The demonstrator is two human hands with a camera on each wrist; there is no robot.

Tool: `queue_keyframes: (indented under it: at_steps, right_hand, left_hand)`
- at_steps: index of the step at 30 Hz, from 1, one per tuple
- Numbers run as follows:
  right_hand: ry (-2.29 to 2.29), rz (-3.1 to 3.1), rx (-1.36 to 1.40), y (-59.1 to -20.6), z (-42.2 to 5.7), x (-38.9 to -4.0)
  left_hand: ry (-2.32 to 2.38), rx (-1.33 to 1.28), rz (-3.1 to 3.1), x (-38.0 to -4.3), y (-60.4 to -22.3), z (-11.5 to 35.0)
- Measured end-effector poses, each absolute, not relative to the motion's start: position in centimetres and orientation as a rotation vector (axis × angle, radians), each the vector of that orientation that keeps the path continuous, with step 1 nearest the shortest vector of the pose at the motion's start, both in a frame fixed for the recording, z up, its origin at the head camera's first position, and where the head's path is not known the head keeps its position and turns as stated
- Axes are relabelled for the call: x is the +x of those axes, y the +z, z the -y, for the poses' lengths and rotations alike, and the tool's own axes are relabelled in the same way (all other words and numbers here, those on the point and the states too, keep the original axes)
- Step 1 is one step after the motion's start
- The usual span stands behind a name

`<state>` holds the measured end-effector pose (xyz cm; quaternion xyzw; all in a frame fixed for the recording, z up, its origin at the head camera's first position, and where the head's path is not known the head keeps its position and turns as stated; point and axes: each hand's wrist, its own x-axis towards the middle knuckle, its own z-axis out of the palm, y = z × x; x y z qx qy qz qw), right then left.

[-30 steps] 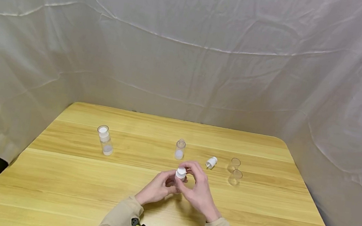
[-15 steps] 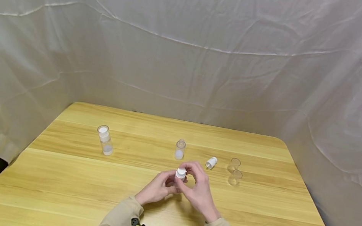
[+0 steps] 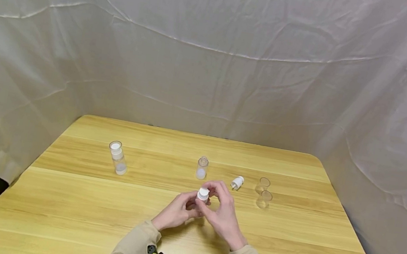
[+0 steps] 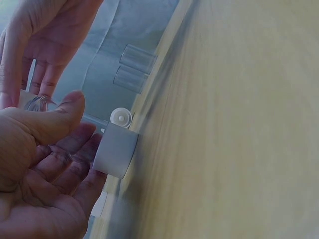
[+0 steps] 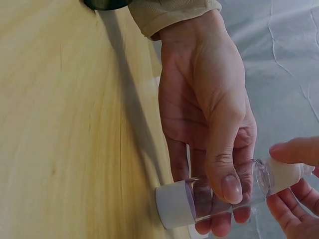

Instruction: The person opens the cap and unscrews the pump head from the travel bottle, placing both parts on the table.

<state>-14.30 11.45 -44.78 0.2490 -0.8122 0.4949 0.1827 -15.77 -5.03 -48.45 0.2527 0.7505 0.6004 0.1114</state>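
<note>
My left hand point(image 3: 177, 211) holds the clear body of a small pump bottle point(image 5: 203, 200), upright on or just above the wooden table. In the right wrist view the left thumb lies across its clear wall, and its thick white base point(image 4: 115, 150) shows below the fingers in the left wrist view. From above, my right hand point(image 3: 224, 217) pinches the bottle's white pump top point(image 3: 203, 194) between thumb and fingers at the neck. Whether the top is tight on the neck I cannot tell.
Behind the hands stands a clear bottle without a top point(image 3: 202, 168). A loose white pump head point(image 3: 237, 182) lies right of it, with two clear caps point(image 3: 263, 186) farther right. One capped bottle point(image 3: 118, 158) stands at the left. Grey cloth point(image 3: 210, 80) surrounds the table point(image 3: 69, 216).
</note>
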Motion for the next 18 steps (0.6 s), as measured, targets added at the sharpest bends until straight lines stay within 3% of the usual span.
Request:
queue_keyframes:
  at_steps: [18]
  right_hand:
    - [1.379, 2.31, 0.698, -44.73, -11.48, -14.22]
  left_hand:
    - [1.76, 0.766, -2.206, -15.76, -48.36, 5.09]
